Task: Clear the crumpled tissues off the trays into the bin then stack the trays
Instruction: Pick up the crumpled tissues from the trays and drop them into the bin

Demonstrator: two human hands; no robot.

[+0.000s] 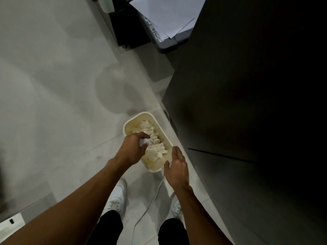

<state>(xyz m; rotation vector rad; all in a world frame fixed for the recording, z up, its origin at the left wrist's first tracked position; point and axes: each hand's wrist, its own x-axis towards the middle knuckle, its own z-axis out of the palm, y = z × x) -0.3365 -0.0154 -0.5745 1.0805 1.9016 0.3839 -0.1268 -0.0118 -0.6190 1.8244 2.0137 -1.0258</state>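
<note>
One crumpled tissue (145,142) is being held directly above the bin (156,165), which is standing on the floor (53,85) at 12 o'clock from the person's shoes (116,195). In the head view, the bin's long axis is running from 11 o'clock to 5 o'clock. The left hand (131,149) is the nearer one. Its forearm is entering from 7 o'clock, and its fingers are curling round the tissue over the pile of tissues (155,149) lying inside. The right hand (177,167) is hovering at the bin's 5 o'clock corner with its fingers straight, holding nothing. Whether it is touching the rim cannot be told. Release is calling only for the left fingers to open. No trays are showing.
</note>
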